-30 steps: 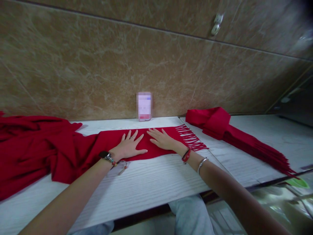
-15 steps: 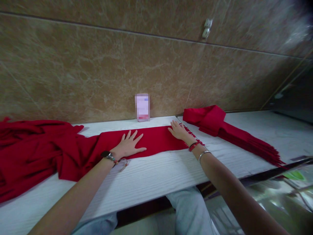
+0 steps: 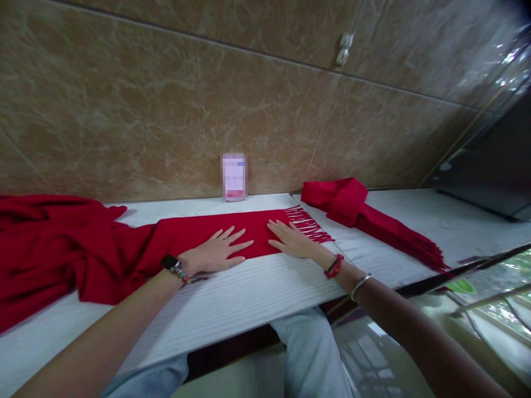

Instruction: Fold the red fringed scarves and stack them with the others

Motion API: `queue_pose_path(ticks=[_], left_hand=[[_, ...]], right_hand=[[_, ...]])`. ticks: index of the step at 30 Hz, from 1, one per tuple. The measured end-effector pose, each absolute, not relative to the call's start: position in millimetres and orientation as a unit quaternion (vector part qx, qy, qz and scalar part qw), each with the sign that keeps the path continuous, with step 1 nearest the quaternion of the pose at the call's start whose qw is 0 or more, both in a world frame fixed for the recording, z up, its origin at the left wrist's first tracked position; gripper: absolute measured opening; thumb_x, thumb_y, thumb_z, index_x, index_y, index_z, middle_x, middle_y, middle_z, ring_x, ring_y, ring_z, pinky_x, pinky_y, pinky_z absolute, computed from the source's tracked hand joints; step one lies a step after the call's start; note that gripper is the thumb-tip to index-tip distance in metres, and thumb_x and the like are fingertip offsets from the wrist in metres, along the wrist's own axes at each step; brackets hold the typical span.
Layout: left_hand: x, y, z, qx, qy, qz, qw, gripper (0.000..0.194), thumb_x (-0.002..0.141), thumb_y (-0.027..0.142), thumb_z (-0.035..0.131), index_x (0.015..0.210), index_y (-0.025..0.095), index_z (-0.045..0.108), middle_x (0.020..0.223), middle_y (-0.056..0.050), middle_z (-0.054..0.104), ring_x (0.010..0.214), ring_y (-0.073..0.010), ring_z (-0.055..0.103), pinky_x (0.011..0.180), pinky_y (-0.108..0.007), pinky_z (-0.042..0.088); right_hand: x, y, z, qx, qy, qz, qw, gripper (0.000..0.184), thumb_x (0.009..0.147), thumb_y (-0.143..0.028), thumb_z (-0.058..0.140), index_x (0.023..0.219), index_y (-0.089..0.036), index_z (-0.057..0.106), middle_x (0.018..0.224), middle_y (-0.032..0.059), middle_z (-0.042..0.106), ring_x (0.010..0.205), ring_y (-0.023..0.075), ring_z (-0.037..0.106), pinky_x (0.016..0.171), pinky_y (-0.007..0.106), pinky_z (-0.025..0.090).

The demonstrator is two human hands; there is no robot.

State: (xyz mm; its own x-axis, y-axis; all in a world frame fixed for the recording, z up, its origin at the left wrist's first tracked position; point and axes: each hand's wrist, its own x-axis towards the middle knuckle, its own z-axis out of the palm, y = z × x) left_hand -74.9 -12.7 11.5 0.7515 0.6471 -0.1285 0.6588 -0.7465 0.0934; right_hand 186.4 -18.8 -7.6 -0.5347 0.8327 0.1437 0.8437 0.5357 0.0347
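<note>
A red fringed scarf (image 3: 182,232) lies along the white tabletop, flat in its middle and right part and heaped in folds at the left. Spread fingers of my left hand (image 3: 213,251) press flat on its smooth middle part. My right hand (image 3: 290,239) rests open on the same scarf near its right end, close to the fringe (image 3: 309,224). Neither hand grips the cloth. Farther right lies a second red scarf (image 3: 352,203), folded over itself, its fringe pointing toward the table's front edge.
A phone (image 3: 234,177) with a lit, blurred screen leans against the brown marbled wall (image 3: 174,110) behind the table (image 3: 232,298). A dark box-like object (image 3: 489,160) stands at the far right. Below the front edge are my legs and a green bowl-like thing (image 3: 461,286).
My right hand has slid left and nearer to me, off the scarf's end, so the fringe now shows spread out. My left hand stays flat on the cloth. The view has shifted slightly.
</note>
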Motion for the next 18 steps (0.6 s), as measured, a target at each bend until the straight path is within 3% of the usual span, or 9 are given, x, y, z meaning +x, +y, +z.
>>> queue_pose_path(ticks=[6,10,12,15,18], left_hand=[[-72.7,-14.1,7.9,0.924,0.378,-0.02,0.06,0.044,0.094,0.044,0.022,0.137,0.038,0.025,0.149,0.0,0.014,0.136,-0.0245,0.008,0.106,-0.047,0.011],[-70.9,-15.0,6.6,0.922,0.385,-0.014,0.041,0.048,0.092,0.045,0.025,0.139,0.032,0.024,0.148,-0.003,0.017,0.135,-0.0257,0.009,0.106,-0.046,0.012],[-71.5,-17.3,12.9,0.926,0.377,0.006,0.017,0.05,0.091,0.048,0.03,0.136,0.028,0.032,0.145,-0.006,0.026,0.133,-0.0262,0.017,0.105,-0.043,0.016],[-73.8,-23.1,28.4,0.941,0.337,0.026,-0.018,0.049,0.084,0.051,0.044,0.123,0.022,0.05,0.128,-0.01,0.047,0.119,-0.0251,0.041,0.098,-0.036,0.03],[-75.7,-28.4,39.8,0.955,0.295,0.006,-0.027,0.031,0.084,0.037,0.049,0.108,0.02,0.056,0.107,-0.007,0.058,0.097,-0.0212,0.055,0.083,-0.031,0.041]], right_hand=[[198.7,-19.9,-0.3,-0.515,-0.855,-0.029,0.044,0.049,0.09,-0.037,0.038,0.134,-0.015,0.037,0.141,0.0156,0.032,0.132,0.0282,0.024,0.102,0.054,0.026],[176.8,-23.5,3.7,-0.482,-0.87,-0.01,0.106,0.054,0.088,-0.036,0.043,0.135,-0.012,0.034,0.14,0.0169,0.033,0.132,0.0268,0.024,0.103,0.052,0.026],[165.1,-28.0,5.2,-0.425,-0.897,0.018,0.123,0.054,0.086,-0.036,0.047,0.134,-0.012,0.036,0.139,0.0157,0.036,0.13,0.0248,0.029,0.104,0.047,0.028],[157.5,-34.3,5.3,-0.369,-0.918,0.055,0.136,0.046,0.085,-0.03,0.05,0.128,-0.013,0.046,0.133,0.0143,0.046,0.124,0.0217,0.04,0.103,0.039,0.033],[160.7,-36.3,2.6,-0.351,-0.919,0.052,0.17,0.039,0.082,-0.025,0.054,0.119,-0.015,0.055,0.122,0.0129,0.056,0.116,0.0207,0.049,0.098,0.037,0.039]])
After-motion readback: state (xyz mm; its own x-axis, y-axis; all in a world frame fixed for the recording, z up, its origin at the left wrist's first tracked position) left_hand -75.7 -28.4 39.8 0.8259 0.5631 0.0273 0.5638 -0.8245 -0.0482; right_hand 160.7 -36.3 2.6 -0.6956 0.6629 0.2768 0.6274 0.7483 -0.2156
